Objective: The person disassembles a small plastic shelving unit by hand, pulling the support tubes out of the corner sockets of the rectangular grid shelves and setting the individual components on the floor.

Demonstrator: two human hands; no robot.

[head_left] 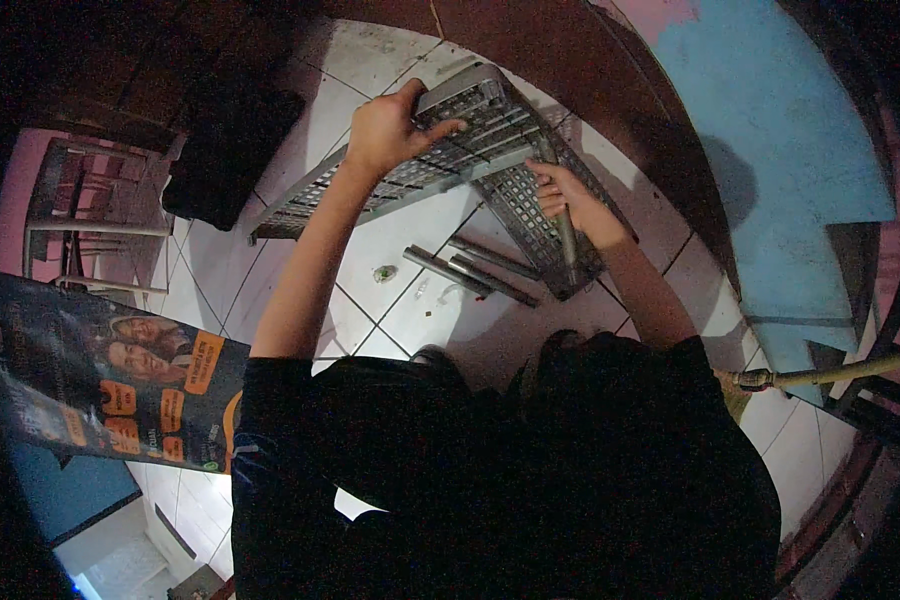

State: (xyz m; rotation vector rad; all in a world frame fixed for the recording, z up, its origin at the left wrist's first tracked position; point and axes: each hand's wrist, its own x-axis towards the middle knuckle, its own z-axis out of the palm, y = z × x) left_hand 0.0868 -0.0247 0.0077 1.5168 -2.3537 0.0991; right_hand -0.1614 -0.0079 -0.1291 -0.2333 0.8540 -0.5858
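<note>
My left hand (388, 132) grips the upper edge of a grey plastic lattice shelf panel (330, 190), which is tilted up off the white tiled floor. A second lattice panel (518, 200) slants down to the right, meeting the first near its far right end. My right hand (578, 207) is closed around a grey tube (569, 252) that stands along this second panel. Whether the tube's upper end sits in a socket I cannot tell. Several more grey tubes (446, 269) lie on the floor between my arms, close to my knees.
Small bits, one a greenish crumpled piece (384, 273), lie left of the loose tubes. A dark printed banner (110, 380) and dark cloth (232, 155) are on the left. A light blue panel (780, 170) and a yellowish pole (820, 377) are on the right.
</note>
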